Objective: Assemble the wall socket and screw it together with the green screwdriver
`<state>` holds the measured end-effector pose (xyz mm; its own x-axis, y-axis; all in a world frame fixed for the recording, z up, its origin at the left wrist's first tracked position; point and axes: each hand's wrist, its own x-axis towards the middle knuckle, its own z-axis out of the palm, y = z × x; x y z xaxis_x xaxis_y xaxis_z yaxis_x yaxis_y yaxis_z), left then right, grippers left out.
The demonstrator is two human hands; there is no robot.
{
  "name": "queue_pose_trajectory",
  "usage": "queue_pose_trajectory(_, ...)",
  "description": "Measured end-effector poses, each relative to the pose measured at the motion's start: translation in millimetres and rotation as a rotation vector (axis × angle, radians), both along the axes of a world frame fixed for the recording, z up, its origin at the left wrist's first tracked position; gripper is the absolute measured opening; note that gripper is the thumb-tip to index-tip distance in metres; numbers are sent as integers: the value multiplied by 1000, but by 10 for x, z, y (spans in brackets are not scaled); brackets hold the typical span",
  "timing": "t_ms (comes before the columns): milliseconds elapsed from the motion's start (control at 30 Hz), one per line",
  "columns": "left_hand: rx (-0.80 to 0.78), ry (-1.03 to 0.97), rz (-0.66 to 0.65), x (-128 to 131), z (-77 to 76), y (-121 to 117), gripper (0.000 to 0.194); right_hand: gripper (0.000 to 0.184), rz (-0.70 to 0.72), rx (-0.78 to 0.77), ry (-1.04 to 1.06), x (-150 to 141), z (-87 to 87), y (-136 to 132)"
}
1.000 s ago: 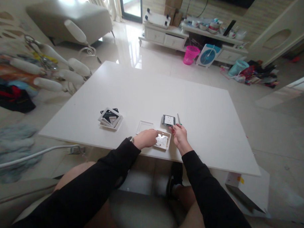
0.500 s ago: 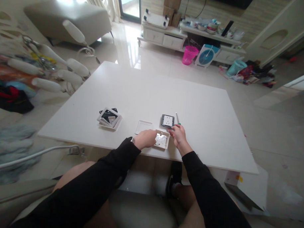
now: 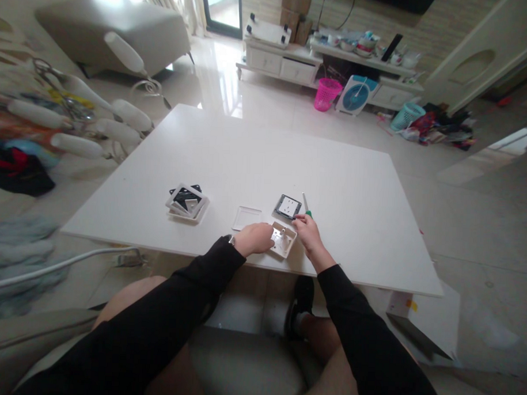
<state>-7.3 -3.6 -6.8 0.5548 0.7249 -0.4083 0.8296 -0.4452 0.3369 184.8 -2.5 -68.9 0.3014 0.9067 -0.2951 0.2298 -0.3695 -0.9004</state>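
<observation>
My left hand [image 3: 255,239] grips the left side of an open white wall box [image 3: 289,244], the back box for a socket, near the table's front edge. Just behind the box is a power socket [image 3: 288,207] with a white face and dark grey frame. My right hand [image 3: 308,229] pinches the socket's lower right corner, though the fingertips are small and partly hidden. Beyond these fingers lies a screwdriver [image 3: 307,206] with a green handle. A flat white cover frame [image 3: 247,218] rests behind my left hand.
On the left of the white table [image 3: 247,156] sits a stack of white frames and black plates [image 3: 188,202]. Across the floor stand a pink basket [image 3: 327,95], a blue fan [image 3: 356,96] and a low cabinet [image 3: 268,59].
The wall box has turned slightly, and the socket is tilted differently, a little closer to the box's far edge. Both hands stay in nearly the same places. The whole view has shifted slightly.
</observation>
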Motion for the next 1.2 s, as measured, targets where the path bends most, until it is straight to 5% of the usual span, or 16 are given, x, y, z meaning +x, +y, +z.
queue_pose_trajectory(367,-18,33,50,14,74,-3,32,36,-108,-51,250,-120,177,-4)
queue_pose_trajectory(833,-31,20,38,0,100,4,29,28,5,-22,222,-196,236,65)
queue_pose_trajectory(967,-18,6,27,-17,54,8,28,17,53,6,74,-138,200,74)
queue_pose_trajectory(1200,32,-71,-2,-22,23,9,27,4,414,26,-415,-23,254,6)
